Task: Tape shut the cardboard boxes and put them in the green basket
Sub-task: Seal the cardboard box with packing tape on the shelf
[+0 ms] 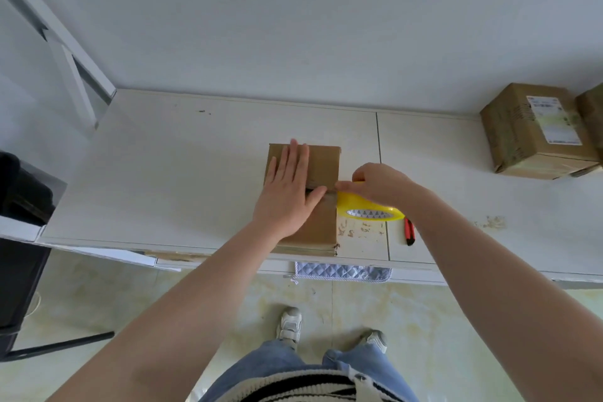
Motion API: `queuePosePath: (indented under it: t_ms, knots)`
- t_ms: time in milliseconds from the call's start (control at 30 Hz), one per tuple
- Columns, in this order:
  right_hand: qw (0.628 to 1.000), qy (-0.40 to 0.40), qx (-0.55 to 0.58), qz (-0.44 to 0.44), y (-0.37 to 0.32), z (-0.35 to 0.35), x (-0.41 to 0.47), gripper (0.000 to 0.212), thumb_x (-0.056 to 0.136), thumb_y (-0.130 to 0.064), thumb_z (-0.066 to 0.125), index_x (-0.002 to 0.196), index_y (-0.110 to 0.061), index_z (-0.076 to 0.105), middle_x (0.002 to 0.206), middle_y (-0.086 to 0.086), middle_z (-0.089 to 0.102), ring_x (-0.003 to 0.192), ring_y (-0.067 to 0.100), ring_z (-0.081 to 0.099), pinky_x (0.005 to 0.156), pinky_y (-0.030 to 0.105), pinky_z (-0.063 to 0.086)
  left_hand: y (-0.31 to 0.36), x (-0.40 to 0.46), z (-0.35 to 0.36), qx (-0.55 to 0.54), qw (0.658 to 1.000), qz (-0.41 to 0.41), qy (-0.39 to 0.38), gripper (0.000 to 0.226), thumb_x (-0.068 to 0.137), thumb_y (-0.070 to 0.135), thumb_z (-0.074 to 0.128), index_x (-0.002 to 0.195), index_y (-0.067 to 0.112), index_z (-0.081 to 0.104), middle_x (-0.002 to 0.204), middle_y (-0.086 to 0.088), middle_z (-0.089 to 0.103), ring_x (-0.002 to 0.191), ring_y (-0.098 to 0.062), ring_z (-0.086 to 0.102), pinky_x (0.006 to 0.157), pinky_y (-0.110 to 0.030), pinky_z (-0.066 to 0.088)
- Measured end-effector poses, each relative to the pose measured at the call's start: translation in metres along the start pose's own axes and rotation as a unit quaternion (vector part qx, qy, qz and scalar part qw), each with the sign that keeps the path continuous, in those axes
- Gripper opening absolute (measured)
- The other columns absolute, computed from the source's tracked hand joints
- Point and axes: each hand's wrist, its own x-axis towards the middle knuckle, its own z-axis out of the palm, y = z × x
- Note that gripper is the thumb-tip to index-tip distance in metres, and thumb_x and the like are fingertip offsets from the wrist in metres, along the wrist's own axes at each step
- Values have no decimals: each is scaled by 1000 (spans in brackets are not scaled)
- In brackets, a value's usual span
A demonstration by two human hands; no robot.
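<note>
On the counter [163,157], the left hand [290,186] presses flat-fingered on the cardboard box [321,163] while the right hand's [378,184] grip clamps the yellow tape roll [368,207] at the box's right edge, so taping is underway and next probably calls for drawing tape along the seam.
</note>
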Motion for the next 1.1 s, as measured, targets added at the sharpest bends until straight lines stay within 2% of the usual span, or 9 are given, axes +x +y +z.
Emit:
queuePosePath:
  t_ms: [100, 200, 267, 433, 633, 733, 833, 967, 1100]
  knots:
    - [997, -43, 46, -40, -9, -18, -9, 48, 92, -55, 53, 73, -11, 57, 67, 1, 48, 64, 17, 46, 60, 29, 35, -10, -1, -12, -43, 998, -44, -11, 89, 94, 63, 24, 154, 10, -14, 160, -10, -26, 149, -21, -18, 122, -40, -10]
    - [994, -54, 83, -53, -31, -33, -12, 40, 95, -47, 53, 97, -9, 66, 89, 4, 58, 86, 23, 56, 74, 34, 43, -2, 0, -17, -66, 973, -218, -29, 96, 91, 72, 24, 154, 9, -12, 160, -17, -21, 148, -29, -20, 117, -55, -12]
    - [993, -50, 68, -82, -47, -41, -14, 38, 95, -41, 54, 76, -9, 56, 70, 5, 45, 67, 23, 45, 62, 32, 35, 8, -2, -18, -113, 946, -303, -32, 102, 86, 79, 19, 154, 11, -13, 160, -19, -19, 148, -32, -19, 115, -62, -8]
    - [994, -11, -24, -105, -60, -48, -21, 59, 93, -57, 49, 56, -14, 31, 54, 1, 26, 48, 17, 25, 51, 29, 22, 7, -5, -19, -138, 949, -283, -22, 93, 85, 80, 15, 154, 27, -18, 161, -15, -22, 149, -32, -17, 116, -64, -2]
    - [985, 49, -165, -29, -57, -48, -23, 64, 86, -73, 44, 59, -15, 44, 58, -3, 47, 53, 13, 45, 51, 28, 30, 6, -5, -15, -133, 953, -272, -35, 109, 67, 92, 6, 151, 29, -23, 159, -14, -26, 148, -32, -20, 114, -65, -2]
    - [995, -5, -94, -30, -44, -49, -25, 67, 85, -75, 41, 62, -14, 50, 55, -3, 47, 51, 13, 46, 55, 27, 34, -3, -4, -18, -152, 948, -276, -47, 125, 53, 100, 9, 150, 30, -25, 159, -12, -28, 148, -32, -21, 113, -66, -3]
    - [995, -59, 53, -52, -27, -43, -30, 48, 93, -56, 51, 69, -16, 59, 64, 0, 51, 60, 15, 47, 58, 27, 35, -17, -3, -25, -197, 936, -278, -89, 141, 36, 107, 18, 147, 34, -29, 157, -8, -34, 147, -33, -24, 113, -67, -4]
    - [998, 33, 8, -44, -35, -28, -26, 49, 92, -60, 49, 58, -24, 50, 57, -3, 50, 51, 13, 46, 51, 25, 32, -33, -1, -33, -254, 914, -280, -147, 155, 19, 108, 33, 143, 42, -33, 154, 1, -39, 145, -31, -29, 114, -68, -3]
    - [991, 103, -81, -31, -55, -22, -22, 50, 90, -61, 49, 70, -16, 58, 60, -2, 53, 55, 13, 50, 48, 25, 29, -35, -3, -34, -287, 906, -287, -123, 141, 34, 96, 49, 146, 48, -23, 159, 6, -30, 149, -29, -15, 116, -64, 7]
